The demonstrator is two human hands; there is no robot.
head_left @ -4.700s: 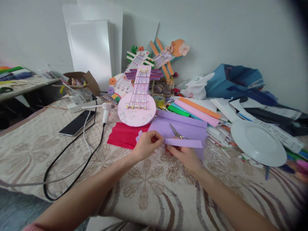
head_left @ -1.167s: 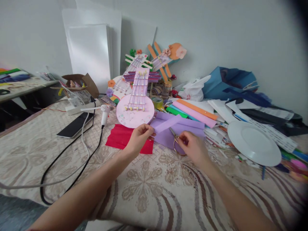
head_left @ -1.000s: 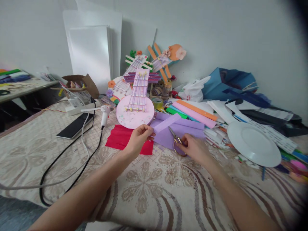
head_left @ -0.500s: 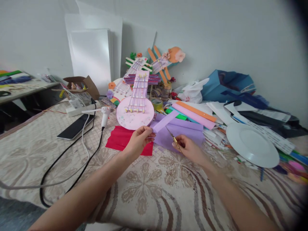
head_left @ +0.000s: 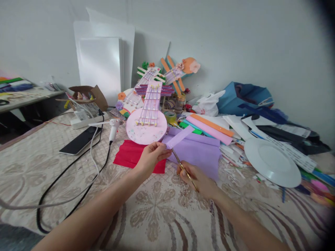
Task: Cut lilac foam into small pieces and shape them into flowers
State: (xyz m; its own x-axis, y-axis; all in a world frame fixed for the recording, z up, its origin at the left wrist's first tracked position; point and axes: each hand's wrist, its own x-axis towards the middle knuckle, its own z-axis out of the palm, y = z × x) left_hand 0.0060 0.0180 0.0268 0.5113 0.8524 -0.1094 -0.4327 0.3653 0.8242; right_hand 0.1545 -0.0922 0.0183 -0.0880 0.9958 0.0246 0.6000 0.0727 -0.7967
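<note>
My left hand (head_left: 154, 155) pinches the near end of a folded purple crepe paper strip (head_left: 181, 137), which points away to the upper right. Gold-handled scissors (head_left: 186, 173) are gripped in my right hand (head_left: 196, 176); their tips meet the strip's lower edge close to my left fingertips. Whether the blades are apart is too fine to tell. Beneath lies a larger purple crepe paper sheet (head_left: 201, 153) on the patterned tablecloth. A red crepe paper piece (head_left: 128, 157) is partly covered by my left hand. Just behind stands a pink paper instrument model (head_left: 146, 129) with purple strings.
A white hot glue gun (head_left: 113, 129), its black cord and a dark phone (head_left: 80, 141) lie at left. To the right are rolled coloured papers (head_left: 209, 129), paper scraps and a white plate (head_left: 272, 162). A blue bag (head_left: 242, 99) sits by the wall.
My right hand has turned the scissors and brought their tips left to the strip near my left fingers. My left hand keeps its pinch. The view has tilted slightly.
</note>
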